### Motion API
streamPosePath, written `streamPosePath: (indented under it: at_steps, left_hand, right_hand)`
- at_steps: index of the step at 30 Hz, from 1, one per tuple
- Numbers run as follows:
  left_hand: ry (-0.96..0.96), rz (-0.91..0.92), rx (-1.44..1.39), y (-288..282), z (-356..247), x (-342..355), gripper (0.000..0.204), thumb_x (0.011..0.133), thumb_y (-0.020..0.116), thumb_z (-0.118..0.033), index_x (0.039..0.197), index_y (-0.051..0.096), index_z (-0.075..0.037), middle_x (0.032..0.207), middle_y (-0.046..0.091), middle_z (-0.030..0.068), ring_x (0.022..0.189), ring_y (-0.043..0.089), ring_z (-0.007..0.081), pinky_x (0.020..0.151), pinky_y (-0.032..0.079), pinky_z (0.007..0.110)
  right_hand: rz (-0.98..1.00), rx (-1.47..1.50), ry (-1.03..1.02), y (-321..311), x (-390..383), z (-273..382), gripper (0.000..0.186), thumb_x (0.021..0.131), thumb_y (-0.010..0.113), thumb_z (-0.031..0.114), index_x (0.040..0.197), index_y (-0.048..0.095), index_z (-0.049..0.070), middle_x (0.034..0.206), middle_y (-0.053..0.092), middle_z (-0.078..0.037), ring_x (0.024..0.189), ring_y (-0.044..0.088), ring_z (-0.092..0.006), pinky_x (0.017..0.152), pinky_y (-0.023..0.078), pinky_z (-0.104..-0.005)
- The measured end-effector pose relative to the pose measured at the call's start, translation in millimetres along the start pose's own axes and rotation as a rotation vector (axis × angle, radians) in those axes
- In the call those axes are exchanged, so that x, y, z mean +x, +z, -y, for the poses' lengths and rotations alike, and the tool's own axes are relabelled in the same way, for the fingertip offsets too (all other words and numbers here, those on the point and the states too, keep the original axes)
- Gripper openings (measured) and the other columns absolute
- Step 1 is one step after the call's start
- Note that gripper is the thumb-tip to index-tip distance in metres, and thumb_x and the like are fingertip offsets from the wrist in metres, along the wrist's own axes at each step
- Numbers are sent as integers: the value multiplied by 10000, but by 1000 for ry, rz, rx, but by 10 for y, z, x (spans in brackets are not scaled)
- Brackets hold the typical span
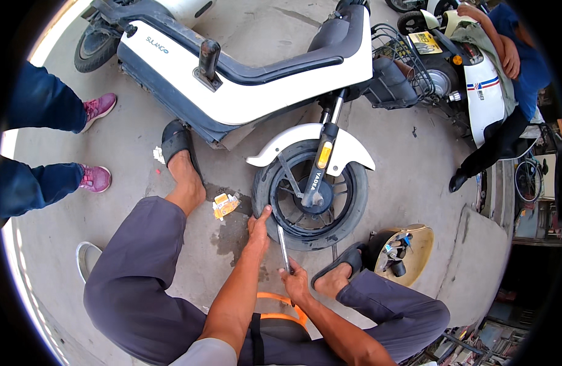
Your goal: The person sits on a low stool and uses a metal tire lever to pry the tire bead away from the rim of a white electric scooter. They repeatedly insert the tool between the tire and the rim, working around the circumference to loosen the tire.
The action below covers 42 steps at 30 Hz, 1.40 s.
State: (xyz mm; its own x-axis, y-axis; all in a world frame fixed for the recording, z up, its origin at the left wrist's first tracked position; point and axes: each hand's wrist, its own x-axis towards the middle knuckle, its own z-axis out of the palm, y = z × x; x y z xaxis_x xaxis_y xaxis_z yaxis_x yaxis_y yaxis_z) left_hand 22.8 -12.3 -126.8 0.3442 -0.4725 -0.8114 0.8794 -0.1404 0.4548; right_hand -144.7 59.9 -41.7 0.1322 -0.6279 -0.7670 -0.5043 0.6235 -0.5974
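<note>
Front wheel (311, 195) of the white scooter (244, 79) sits centre frame, tyre on the concrete floor (415, 158), fork and white mudguard (305, 140) above it.

Left hand (258, 229) pressed on the tyre at its 8 o'clock, thumb up along the sidewall, fingers wrapped over the tread: closed on the tyre.

Right hand (295, 279) clamped round the handle of a metal lever (283, 247); the lever's tip meets the tyre edge at about 7 o'clock, just beside the left hand.

Around the wheel:
- 9 o'clock: small yellow carton (225, 204) on a dark wet patch of floor, near the left hand.
- 10 o'clock: own left foot in a black sandal (177, 143), tucked against the scooter's underside.
- 5 o'clock: own right foot in a sandal (343, 262), touching or nearly touching the tyre; can't tell which.
- 4 o'clock: tan bowl-shaped container (415, 250) with small tools in it, just beyond that foot.
- 1 o'clock: wire basket (403, 49), then a second scooter (482, 85) with a person in blue (525, 61) leaning on it.

Far left: another person's legs, pink shoes (97, 143), well apart from the work.
</note>
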Motion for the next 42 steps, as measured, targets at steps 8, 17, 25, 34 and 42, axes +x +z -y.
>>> streamPosePath:
  at_steps: [8, 17, 25, 34, 42]
  left_hand:
    - [-42, 62, 135, 105, -350, 396, 888, 723, 879, -325, 1382, 454, 92, 1313, 565, 241, 1187, 563, 339, 1028, 458, 450]
    - [-41, 109, 306, 283, -798, 308, 982, 737, 872, -323, 1425, 322, 111, 1346, 513, 285, 1239, 538, 378, 1021, 473, 501]
    - [25, 69, 349, 279, -823, 210, 772, 757, 844, -329, 1324, 521, 83, 1277, 599, 227, 1165, 583, 322, 1016, 463, 430]
    - [12, 115, 282, 253, -804, 266, 725, 764, 842, -294, 1317, 544, 68, 1223, 638, 208, 1123, 609, 296, 981, 486, 416]
    - [59, 122, 281, 351, -788, 207, 698, 765, 844, -285, 1300, 566, 66, 1228, 644, 192, 1111, 609, 273, 988, 467, 396]
  right_hand:
    - [-97, -582, -551, -681, -196, 194, 431, 954, 580, 77, 1378, 535, 12, 933, 675, -116, 805, 656, -201, 708, 519, -329]
    - [123, -1406, -485, -1566, 286, 1921, 201, 962, 568, 246, 962, 676, 76, 820, 700, -187, 829, 678, -394, 717, 522, -507]
    - [463, -1648, -551, -1314, 788, 2377, 196, 908, 604, 235, 904, 730, 84, 815, 713, -170, 846, 698, -360, 774, 546, -452]
    - [543, -1897, -550, -878, 887, 2667, 123, 799, 632, 119, 878, 722, 88, 881, 740, -138, 862, 722, -323, 751, 560, -418]
    - [501, -1812, -618, -1061, 874, 2372, 124, 799, 628, 102, 841, 740, 138, 816, 736, -109, 840, 728, -301, 734, 567, -392]
